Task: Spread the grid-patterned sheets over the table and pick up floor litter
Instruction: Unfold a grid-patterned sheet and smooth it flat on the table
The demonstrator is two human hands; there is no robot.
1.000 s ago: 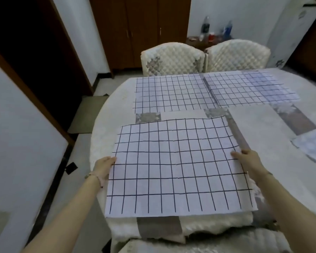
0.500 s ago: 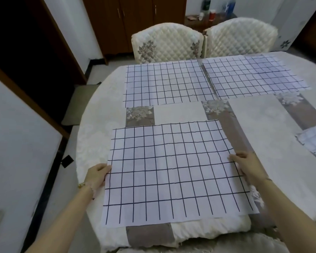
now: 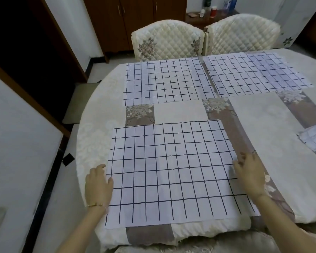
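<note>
While looking down across the bench (image 3: 266,128), log near grid sheet (image 3: 170,170) as flat on the cloth, unfolded, front border at the rim closest to the person. Left hand (image 3: 98,185): palm down at the near sheet's left edge, fingers straight, thumb tip over the paper, gripping nothing. Right hand (image 3: 250,172): at the near sheet's right edge, fingers loosely extended, fingertips touching the border, nothing held. Gold bracelet (image 3: 95,204) on left wrist. Beyond the near sheet, across a strip of bare cloth: second grid sheet (image 3: 168,81), flat. Beyond and right of the near sheet: third grid sheet (image 3: 254,73), flat, narrow gap to the second. Far right of the near sheet: fourth grid sheet (image 3: 314,143), partly out of frame, extent not determinable. Farther beyond: two quilted chairs (image 3: 166,39). Left of the near sheet, down on the floor (image 3: 62,207): small dark object (image 3: 68,159), identity unclear.
</note>
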